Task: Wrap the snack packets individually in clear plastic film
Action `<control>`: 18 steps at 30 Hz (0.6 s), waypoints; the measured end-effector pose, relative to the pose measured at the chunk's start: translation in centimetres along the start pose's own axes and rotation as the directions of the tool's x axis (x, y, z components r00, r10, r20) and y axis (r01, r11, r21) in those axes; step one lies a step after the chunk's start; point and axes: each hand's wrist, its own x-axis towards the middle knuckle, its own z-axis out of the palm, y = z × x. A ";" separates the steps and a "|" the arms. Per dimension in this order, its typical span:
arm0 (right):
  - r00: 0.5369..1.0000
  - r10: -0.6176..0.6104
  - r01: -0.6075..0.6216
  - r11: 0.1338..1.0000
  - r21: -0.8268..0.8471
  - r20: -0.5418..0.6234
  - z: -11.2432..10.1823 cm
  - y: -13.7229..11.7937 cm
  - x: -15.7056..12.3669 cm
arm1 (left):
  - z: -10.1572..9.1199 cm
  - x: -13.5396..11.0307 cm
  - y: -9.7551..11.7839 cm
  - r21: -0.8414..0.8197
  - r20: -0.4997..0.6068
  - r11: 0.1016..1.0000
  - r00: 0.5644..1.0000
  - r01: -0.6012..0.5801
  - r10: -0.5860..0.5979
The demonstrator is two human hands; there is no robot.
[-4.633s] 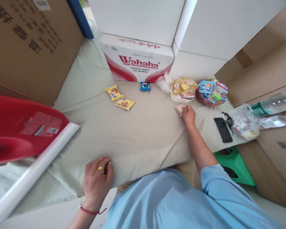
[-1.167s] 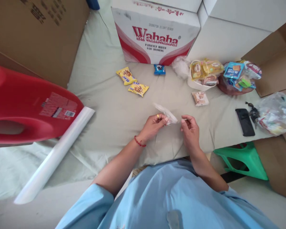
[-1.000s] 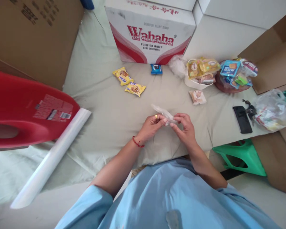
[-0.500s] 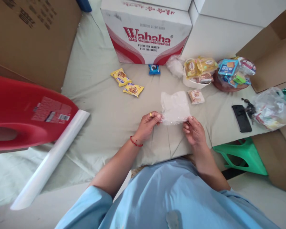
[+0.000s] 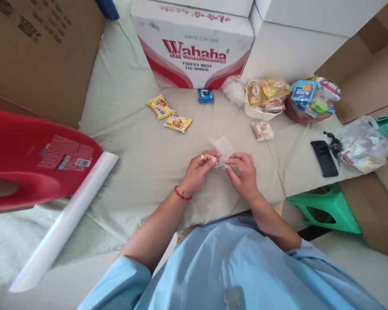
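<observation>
Between my hands is a small clear plastic bag (image 5: 223,147), bunched at its near edge and held just above the cloth-covered table (image 5: 142,172). My left hand (image 5: 200,170), with a ring and a red bracelet, pinches its left side. On its near right side, the fingers of my right hand (image 5: 244,174) are closed around the plastic. Beyond my right hand lies a pale wrapped snack (image 5: 262,130). Two yellow snack packets (image 5: 177,123) touch each other farther left, and a blue packet (image 5: 206,95) lies against the water carton (image 5: 194,47).
A white tub (image 5: 261,114) and a brown bowl (image 5: 307,116) hold packaged snacks. To the right are a phone (image 5: 324,158), keys and a filled plastic bag (image 5: 362,146). A red plastic container (image 5: 35,159) and a white roll (image 5: 64,221) lie left. A green stool (image 5: 330,209) stands below.
My right hand has moved left, close to my left hand. The clear plastic bag, spread flat between the hands before, is now gathered and narrower.
</observation>
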 end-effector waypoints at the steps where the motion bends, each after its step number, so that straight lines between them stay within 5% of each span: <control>1: 0.999 0.028 -0.027 0.999 0.041 -0.016 -0.1 0.2 0.2 | 0.0 0.0 0.1 -0.005 -0.015 1.000 1.000 -0.005 0.005; 5: 0.966 0.245 -0.208 0.923 0.325 -0.078 -1.5 1.6 0.6 | 0.1 0.1 0.9 -0.070 -0.067 0.998 0.998 0.003 -0.008; 10: 0.833 0.549 -0.354 0.629 0.692 -0.072 -3.7 2.1 0.9 | 0.2 0.2 1.5 -0.162 -0.107 0.986 0.993 0.040 -0.058; 13: 0.752 0.656 -0.386 0.525 0.758 -0.072 -4.4 2.4 0.9 | 0.1 0.3 1.6 -0.192 -0.135 0.980 0.988 0.050 -0.077; 18: 0.690 0.723 -0.421 0.437 0.795 -0.032 -5.1 3.7 0.8 | 0.0 0.4 1.5 -0.226 -0.162 0.974 0.985 0.026 -0.064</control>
